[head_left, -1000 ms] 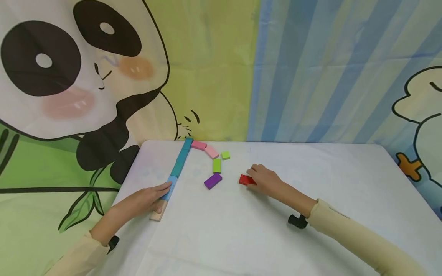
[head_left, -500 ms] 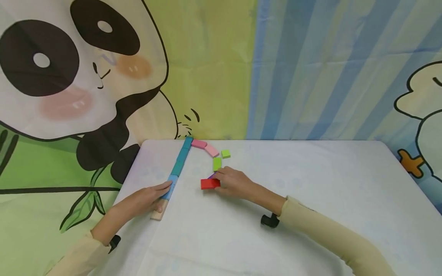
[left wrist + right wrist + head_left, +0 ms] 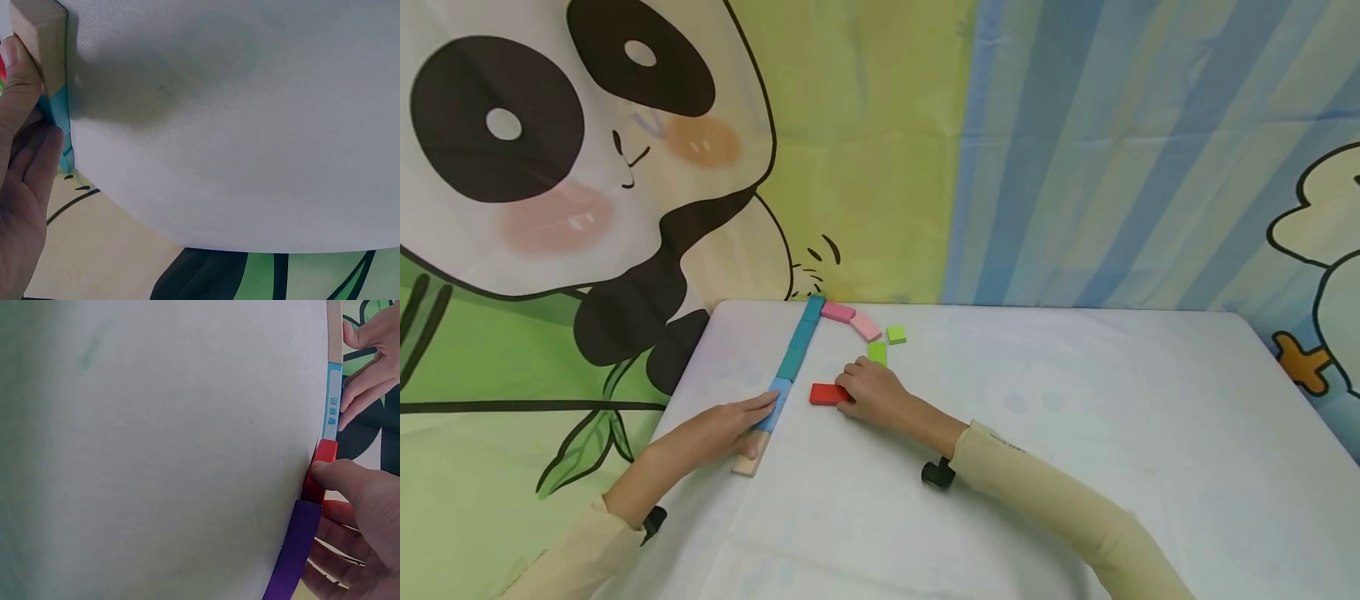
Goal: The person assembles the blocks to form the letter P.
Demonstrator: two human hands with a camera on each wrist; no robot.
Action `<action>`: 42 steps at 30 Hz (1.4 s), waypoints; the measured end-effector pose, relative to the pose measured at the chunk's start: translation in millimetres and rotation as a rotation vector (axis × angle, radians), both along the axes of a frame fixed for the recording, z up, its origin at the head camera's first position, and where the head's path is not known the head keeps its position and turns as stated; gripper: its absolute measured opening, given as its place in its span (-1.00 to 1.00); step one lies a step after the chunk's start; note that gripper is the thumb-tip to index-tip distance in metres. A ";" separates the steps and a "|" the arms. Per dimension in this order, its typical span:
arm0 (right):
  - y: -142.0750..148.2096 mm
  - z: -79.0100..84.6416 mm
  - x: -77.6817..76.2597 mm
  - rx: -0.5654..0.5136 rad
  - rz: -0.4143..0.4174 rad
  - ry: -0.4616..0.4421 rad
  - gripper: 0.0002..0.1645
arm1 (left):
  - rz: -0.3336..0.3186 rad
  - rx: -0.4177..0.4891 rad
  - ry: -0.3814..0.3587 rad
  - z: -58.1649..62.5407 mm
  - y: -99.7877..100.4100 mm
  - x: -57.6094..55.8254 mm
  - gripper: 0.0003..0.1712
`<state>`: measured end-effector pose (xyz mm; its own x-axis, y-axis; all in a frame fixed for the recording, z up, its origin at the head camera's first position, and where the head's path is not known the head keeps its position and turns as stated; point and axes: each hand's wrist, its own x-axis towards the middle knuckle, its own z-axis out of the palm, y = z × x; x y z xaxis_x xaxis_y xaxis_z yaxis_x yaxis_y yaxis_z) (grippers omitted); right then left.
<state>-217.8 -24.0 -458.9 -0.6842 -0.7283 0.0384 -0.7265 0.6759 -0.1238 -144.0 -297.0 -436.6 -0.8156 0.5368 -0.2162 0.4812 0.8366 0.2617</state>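
Observation:
My left hand [image 3: 722, 429] lies along the outer side of a straight row of blocks, fingers extended. Its fingertips touch a light blue block [image 3: 333, 394] with printed characters; its thumb is at a plain wood block [image 3: 45, 44] at the near end. Two teal blocks [image 3: 792, 363] continue the row toward the back. My right hand [image 3: 874, 392] pinches a red block [image 3: 826, 394] between thumb and fingers. In the right wrist view, one end of the red block overlaps a purple block [image 3: 292, 550]. The head view hides the purple block behind my right hand.
Two pink blocks [image 3: 866, 326] curve away from the row's far end. A green block [image 3: 877, 353] follows them, partly covered by my right hand, with a small green block [image 3: 896, 335] beside it. The white table [image 3: 1075, 400] ends at a panda-printed backdrop [image 3: 865, 150].
My right hand has carried the red block leftward across the table, past the purple block and closer to the row. My left hand has stayed at the light blue and plain wood blocks.

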 end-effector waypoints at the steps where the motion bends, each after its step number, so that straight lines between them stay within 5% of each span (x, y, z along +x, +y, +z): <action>1: 0.3 -0.8 -0.7 0.000 0.001 0.002 -0.61 | 0.003 0.001 -0.002 -0.1 -0.5 -0.1 -0.10; 6: 5.9 0.0 -4.0 -0.026 -0.012 -0.011 -0.49 | -0.010 0.004 -0.001 -1.6 -1.4 -1.0 -0.10; 10: 24.1 8.5 -24.3 -0.086 -0.106 -0.030 -0.40 | -0.034 0.009 0.027 -1.5 -1.2 -0.1 -0.15; 14: 49.4 8.9 -59.8 -0.084 -0.213 -0.011 -0.55 | -0.057 0.008 0.073 -1.0 -2.1 2.2 -0.25; 21: 71.7 6.5 -89.3 -0.113 -0.165 -0.121 -0.84 | -0.066 0.006 0.071 0.5 -2.1 2.7 -0.26; 27: 32.1 24.4 -62.5 -0.287 -0.094 -0.180 -0.76 | -0.064 0.009 0.057 2.6 -1.6 2.0 -0.24; 30: -2.2 30.6 -40.7 -0.242 0.042 -0.263 -0.71 | -0.055 0.003 0.045 3.1 -2.3 1.6 -0.19; 34: -35.4 26.2 -24.7 -0.172 0.181 -0.240 -0.71 | -0.054 0.005 0.042 1.6 -2.0 -1.5 -0.16; 42: -55.6 8.2 -18.8 -0.168 0.118 -0.246 -0.74 | -0.044 -0.001 0.021 -1.3 -4.0 -1.3 -0.11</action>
